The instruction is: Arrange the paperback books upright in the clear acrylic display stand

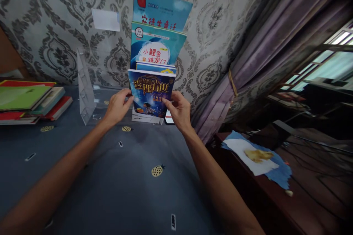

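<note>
Between my two hands stands a dark blue book [151,93] with gold lettering, nearly upright at the front of a clear acrylic stepped rack [85,91]. My left hand [119,105] pinches its left edge. On the opposite side, my right hand [179,110] grips the right edge with thumb on the cover. Behind it show the top of another blue book [157,67], a teal book [158,42] with a white oval title patch, and a taller blue-green book [161,7] with red lettering.
A pile of books [30,101] lies at the left on the dark blue tablecloth [124,198]. Patterned wallpaper [215,14] rises behind the rack. To the right hang a purple curtain [248,44] and, below it, a dark red table [275,198] with a blue cloth [278,176] and cables.
</note>
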The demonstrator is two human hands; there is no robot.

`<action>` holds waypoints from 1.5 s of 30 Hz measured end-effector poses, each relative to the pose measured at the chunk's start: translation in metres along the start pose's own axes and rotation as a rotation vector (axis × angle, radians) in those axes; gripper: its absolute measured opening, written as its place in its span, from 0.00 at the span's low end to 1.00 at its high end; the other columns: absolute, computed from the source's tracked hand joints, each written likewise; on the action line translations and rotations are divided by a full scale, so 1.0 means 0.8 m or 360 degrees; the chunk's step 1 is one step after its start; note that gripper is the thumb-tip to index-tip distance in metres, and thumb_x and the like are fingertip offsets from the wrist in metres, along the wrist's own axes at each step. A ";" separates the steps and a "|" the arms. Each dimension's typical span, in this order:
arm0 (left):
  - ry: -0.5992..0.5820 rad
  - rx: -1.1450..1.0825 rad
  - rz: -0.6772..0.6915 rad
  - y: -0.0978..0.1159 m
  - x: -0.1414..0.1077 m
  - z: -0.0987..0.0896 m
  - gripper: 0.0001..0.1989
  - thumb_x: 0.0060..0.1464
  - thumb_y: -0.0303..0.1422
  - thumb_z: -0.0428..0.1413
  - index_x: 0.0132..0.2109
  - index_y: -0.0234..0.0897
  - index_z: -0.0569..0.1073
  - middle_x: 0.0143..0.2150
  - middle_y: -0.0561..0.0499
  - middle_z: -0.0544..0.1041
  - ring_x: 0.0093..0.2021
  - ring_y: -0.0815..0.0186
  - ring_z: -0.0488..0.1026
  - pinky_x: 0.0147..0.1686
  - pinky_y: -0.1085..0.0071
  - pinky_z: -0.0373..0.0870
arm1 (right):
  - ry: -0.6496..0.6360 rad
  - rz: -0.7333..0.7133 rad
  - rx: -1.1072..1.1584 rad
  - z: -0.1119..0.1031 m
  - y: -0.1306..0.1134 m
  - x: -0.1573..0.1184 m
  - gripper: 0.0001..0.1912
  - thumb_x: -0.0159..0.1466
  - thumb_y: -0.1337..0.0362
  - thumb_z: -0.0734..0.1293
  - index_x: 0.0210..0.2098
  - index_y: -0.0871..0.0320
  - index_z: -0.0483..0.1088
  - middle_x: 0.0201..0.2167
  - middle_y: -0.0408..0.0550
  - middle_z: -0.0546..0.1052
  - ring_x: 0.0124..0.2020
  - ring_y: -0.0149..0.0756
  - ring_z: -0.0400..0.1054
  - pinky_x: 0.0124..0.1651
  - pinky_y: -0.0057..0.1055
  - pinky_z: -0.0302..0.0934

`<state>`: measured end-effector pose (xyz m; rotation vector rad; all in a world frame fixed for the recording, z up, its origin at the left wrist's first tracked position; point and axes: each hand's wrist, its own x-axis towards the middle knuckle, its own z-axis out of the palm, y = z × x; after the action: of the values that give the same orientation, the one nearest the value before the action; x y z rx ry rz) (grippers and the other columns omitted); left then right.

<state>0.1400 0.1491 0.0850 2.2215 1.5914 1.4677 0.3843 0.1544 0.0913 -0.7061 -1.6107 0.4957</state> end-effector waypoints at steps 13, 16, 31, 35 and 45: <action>0.0002 -0.0101 -0.0048 0.006 -0.002 -0.003 0.10 0.63 0.36 0.51 0.46 0.39 0.75 0.42 0.47 0.83 0.41 0.59 0.79 0.40 0.66 0.74 | 0.0004 -0.0166 -0.0263 0.001 -0.007 0.001 0.09 0.67 0.54 0.70 0.42 0.52 0.75 0.34 0.41 0.80 0.32 0.33 0.70 0.37 0.30 0.67; 0.0012 -0.0097 -0.0055 0.008 -0.002 -0.004 0.11 0.63 0.37 0.51 0.46 0.39 0.75 0.43 0.46 0.83 0.41 0.59 0.79 0.39 0.66 0.75 | 0.0000 -0.0205 -0.0330 -0.001 0.001 0.002 0.11 0.69 0.53 0.68 0.43 0.53 0.74 0.35 0.41 0.80 0.33 0.33 0.71 0.39 0.30 0.67; -0.0008 0.0070 0.0060 0.014 -0.003 -0.008 0.09 0.63 0.35 0.52 0.44 0.38 0.74 0.41 0.46 0.83 0.41 0.59 0.79 0.40 0.65 0.70 | -0.0060 -0.0086 -0.0216 -0.011 0.033 0.006 0.11 0.68 0.55 0.67 0.47 0.53 0.73 0.42 0.45 0.81 0.42 0.38 0.77 0.44 0.35 0.74; -0.0052 0.0106 0.0042 0.013 -0.004 -0.006 0.09 0.62 0.35 0.51 0.43 0.38 0.74 0.39 0.46 0.82 0.40 0.59 0.79 0.39 0.64 0.69 | -0.0102 -0.0034 -0.0205 -0.012 0.039 0.006 0.12 0.68 0.55 0.66 0.47 0.52 0.72 0.43 0.47 0.81 0.43 0.40 0.76 0.45 0.37 0.74; -0.0158 0.0061 -0.0063 0.000 -0.005 0.001 0.09 0.62 0.34 0.52 0.44 0.37 0.74 0.40 0.46 0.81 0.40 0.59 0.78 0.39 0.65 0.73 | -0.0196 0.0029 -0.0249 -0.006 0.057 -0.002 0.14 0.70 0.53 0.64 0.48 0.54 0.72 0.40 0.49 0.79 0.41 0.41 0.75 0.41 0.38 0.75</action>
<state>0.1404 0.1466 0.0823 2.2314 1.6366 1.3059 0.3964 0.1856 0.0602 -0.8206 -1.7737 0.4365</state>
